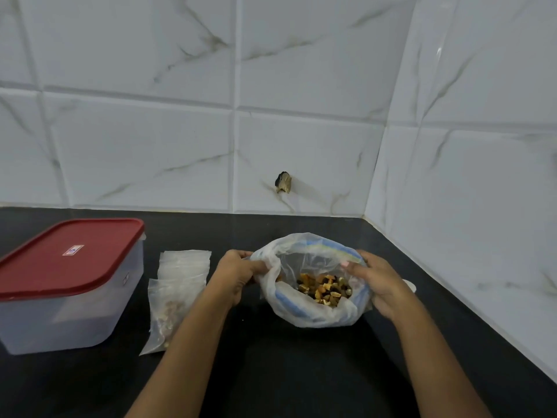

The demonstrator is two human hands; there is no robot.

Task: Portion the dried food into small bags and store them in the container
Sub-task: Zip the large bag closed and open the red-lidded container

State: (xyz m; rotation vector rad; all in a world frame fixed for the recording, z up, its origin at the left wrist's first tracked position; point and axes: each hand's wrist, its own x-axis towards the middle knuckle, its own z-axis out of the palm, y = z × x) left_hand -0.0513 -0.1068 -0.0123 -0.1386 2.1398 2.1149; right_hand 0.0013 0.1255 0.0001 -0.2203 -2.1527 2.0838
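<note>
Left hand (238, 274) pinches the bag (304, 315) by its rim; right hand (378, 283) grips the opposite rim, food (324, 288) between them. Hold the mouth wide and level. Small bags (184, 267) lie left of the left hand, container (75, 315) beyond

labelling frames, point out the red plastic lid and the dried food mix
red plastic lid (64, 262), head view, middle of its top
dried food mix (324, 289), head view, middle of the heap
</note>
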